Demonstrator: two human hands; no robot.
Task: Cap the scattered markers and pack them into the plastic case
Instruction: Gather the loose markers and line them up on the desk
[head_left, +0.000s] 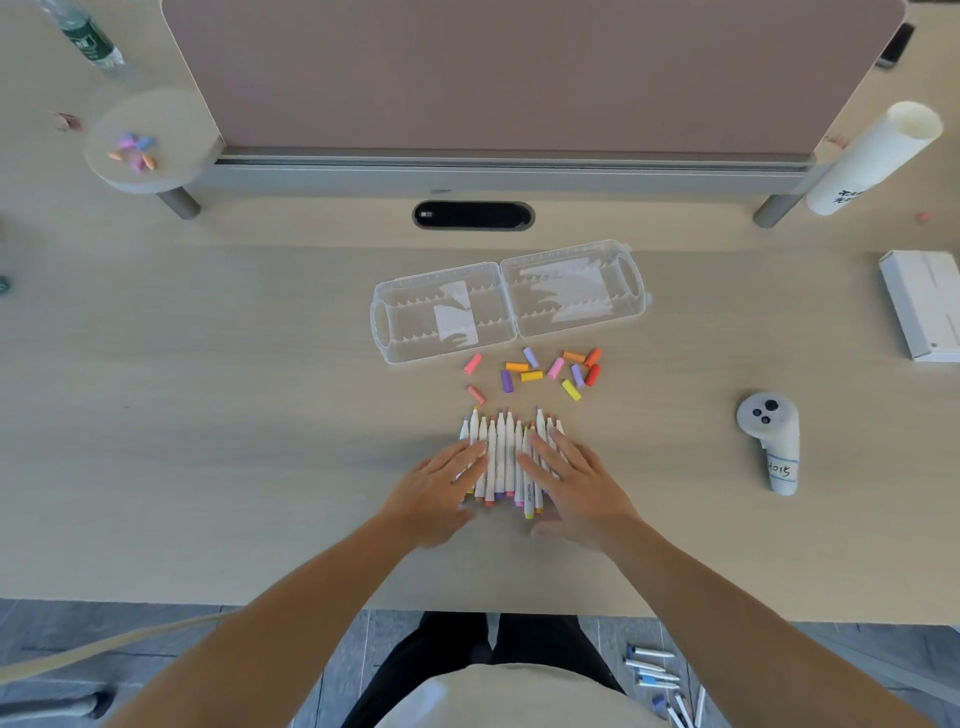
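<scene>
On the floor nearest the person, down to the right, a few other markers lay scattered. Whether they belonged to this set could not be told.

On the desk, both arms reached forward to a row of white markers lying side by side, lengthwise from near to far. The left hand lay flat on the left of the row and the right hand flat on the right. The fingers of both were straight and spread, pressing on the barrels and gripping nothing. They appeared to be squaring the row together. Coloured caps showed on the markers' near ends, but the far tips were bare.

Just beyond those tips the loose caps lay scattered in pink, orange, yellow, purple and red. None of them sat on a marker.

Farther on, the clear plastic case lay opened flat with its two halves side by side. No marker was in either half.

By this showing the task was barely begun. The markers had been gathered and lined up, but every far tip needed a cap, and all of the packing and the closing of the case remained.

To the right, well apart, lay a white controller, and beyond it a white box. At the far left, a round stand held a few more caps, which might also be wanted.
</scene>
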